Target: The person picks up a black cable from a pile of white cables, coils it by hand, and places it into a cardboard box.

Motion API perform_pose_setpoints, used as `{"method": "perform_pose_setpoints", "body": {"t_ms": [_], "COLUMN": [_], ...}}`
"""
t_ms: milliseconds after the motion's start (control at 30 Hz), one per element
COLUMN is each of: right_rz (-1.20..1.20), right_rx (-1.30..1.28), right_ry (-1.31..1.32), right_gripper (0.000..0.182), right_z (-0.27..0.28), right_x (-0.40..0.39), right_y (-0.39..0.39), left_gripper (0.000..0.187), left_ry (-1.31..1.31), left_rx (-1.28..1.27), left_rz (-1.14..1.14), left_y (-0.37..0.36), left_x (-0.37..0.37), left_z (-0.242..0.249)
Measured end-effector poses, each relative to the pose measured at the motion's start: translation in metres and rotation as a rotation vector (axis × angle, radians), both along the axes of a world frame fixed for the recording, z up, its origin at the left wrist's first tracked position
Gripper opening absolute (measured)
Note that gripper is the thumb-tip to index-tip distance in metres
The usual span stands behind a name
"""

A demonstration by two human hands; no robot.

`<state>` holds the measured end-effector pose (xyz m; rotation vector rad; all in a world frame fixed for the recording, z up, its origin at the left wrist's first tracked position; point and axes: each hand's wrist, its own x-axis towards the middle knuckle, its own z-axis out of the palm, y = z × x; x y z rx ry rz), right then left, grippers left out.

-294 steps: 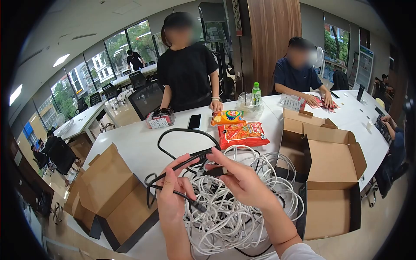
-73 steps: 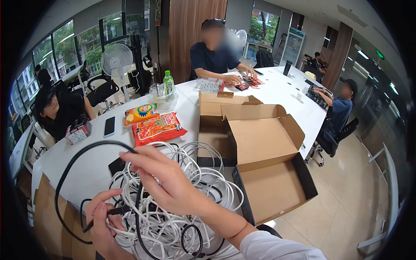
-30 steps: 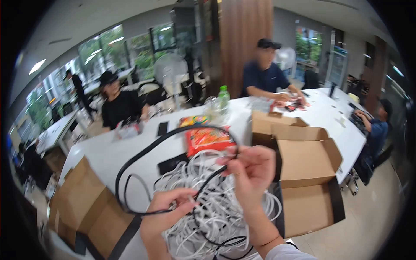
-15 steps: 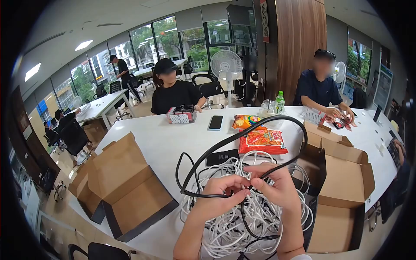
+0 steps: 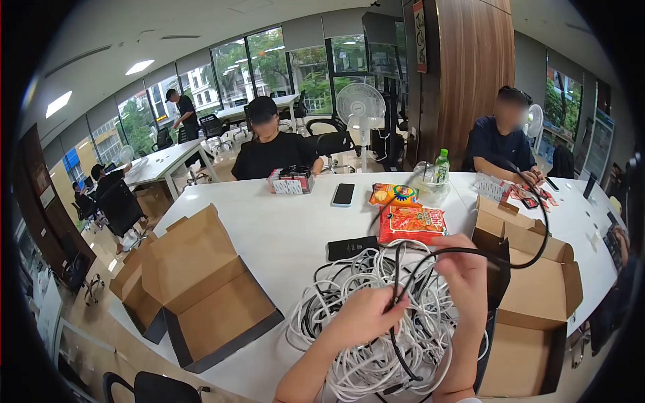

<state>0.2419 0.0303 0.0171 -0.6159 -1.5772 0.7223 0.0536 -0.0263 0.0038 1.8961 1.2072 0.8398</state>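
Observation:
A large tangle of white cables (image 5: 424, 336), with some black ones mixed in, lies on the table in front of me. My left hand (image 5: 369, 314) is closed around a black cable (image 5: 496, 258) above the tangle. Farther right, my right hand (image 5: 463, 272) pinches the same black cable between thumb and fingers. From there the cable loops out over the cardboard box on the right. Its lower part hangs from my left hand down onto the white cables.
Open cardboard boxes stand left (image 5: 218, 316) and right (image 5: 527, 349). Beyond the tangle are a black power bank-like block (image 5: 352, 248), red snack bag (image 5: 413, 225), phone (image 5: 343, 195) and green-capped bottle (image 5: 441, 166). Two people sit across the white table (image 5: 269, 242).
My hands, close together before, have moved apart, the right one going right and up. The black cable's loop has opened and swung right. The person opposite has lowered their head.

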Motion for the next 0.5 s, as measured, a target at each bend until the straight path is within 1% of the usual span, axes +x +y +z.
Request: {"method": "perform_pose_setpoints", "body": {"t_ms": [33, 133, 167, 267, 300, 400, 433, 500], "right_rz": [0.065, 0.089, 0.128, 0.246, 0.258, 0.163, 0.11, 0.015], "right_rx": [-0.072, -0.175, -0.195, -0.215, -0.249, -0.238, -0.147, -0.153], "right_ry": [-0.097, -0.395, -0.414, -0.347, -0.254, -0.273, -0.248, -0.046], "right_gripper": [0.017, 0.018, 0.018, 0.018, 0.017, 0.013, 0.01, 0.008], "right_z": [-0.003, 0.005, -0.001, -0.016, -0.02, -0.016, -0.009, -0.009], "right_x": [0.004, 0.001, -0.003, -0.014, -0.019, -0.019, -0.019, -0.018], "right_y": [0.0, -0.007, -0.003, 0.007, 0.008, 0.012, 0.008, 0.005], "left_gripper": [0.013, 0.013, 0.013, 0.014, 0.017, 0.02, 0.022, 0.021], "left_ry": [-0.015, -0.239, -0.258, -0.228, -0.204, -0.182, -0.194, -0.175], "left_rx": [-0.026, -0.079, -0.106, -0.09, -0.101, -0.109, -0.097, -0.077], "left_rz": [0.038, 0.059, 0.032, 0.041, 0.047, 0.015, 0.028, 0.044], "left_y": [0.004, 0.012, 0.015, 0.009, 0.008, 0.009, 0.009, 0.005], "left_x": [-0.003, -0.012, -0.015, -0.011, -0.011, -0.013, -0.014, -0.013], "left_z": [-0.007, -0.017, -0.021, -0.01, -0.008, -0.011, -0.013, -0.009]}}
